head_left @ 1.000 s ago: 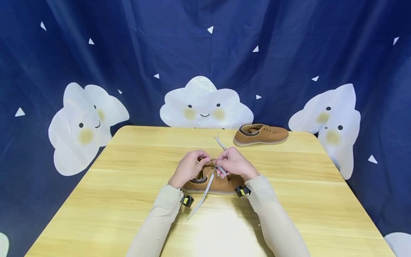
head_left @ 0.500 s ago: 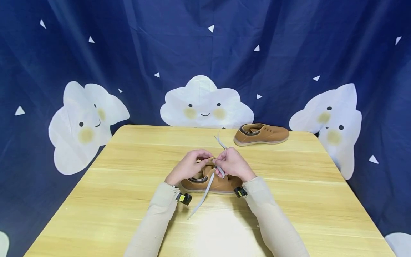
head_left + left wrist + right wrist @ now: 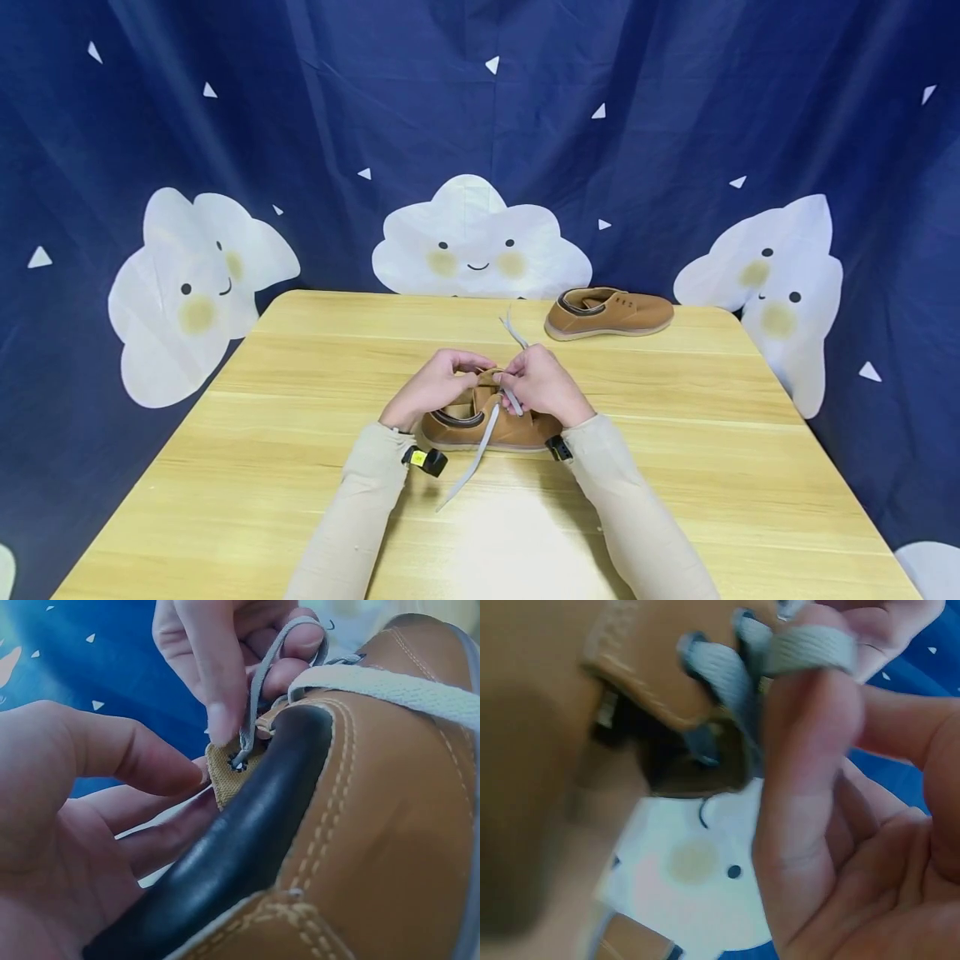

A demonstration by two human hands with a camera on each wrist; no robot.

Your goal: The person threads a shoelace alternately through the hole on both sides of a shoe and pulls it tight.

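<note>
Nudged toward the counter's left edge (image 3: pixel 198 417), your unclasped left hand (image 3: pixel 429 387) apparently leaves threading the shoe (image 3: pixel 517 429) to your right hand (image 3: pixel 543 383), gripping lace (image 3: pixel 811 651).

The right hand (image 3: pixel 542 383) covers part of the near shoe (image 3: pixel 512 432) in the head view, where the desk (image 3: pixel 225 500) runs off the bottom. The right wrist view blurs and cuts off that shoe.

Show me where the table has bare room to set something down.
Bare table: left of the left sleeve; right of the right sleeve, nearer than the far shoe; and beyond the left hand, up to the curtain. Crowded: around the near shoe, with left hand, right hand and lace.
</note>
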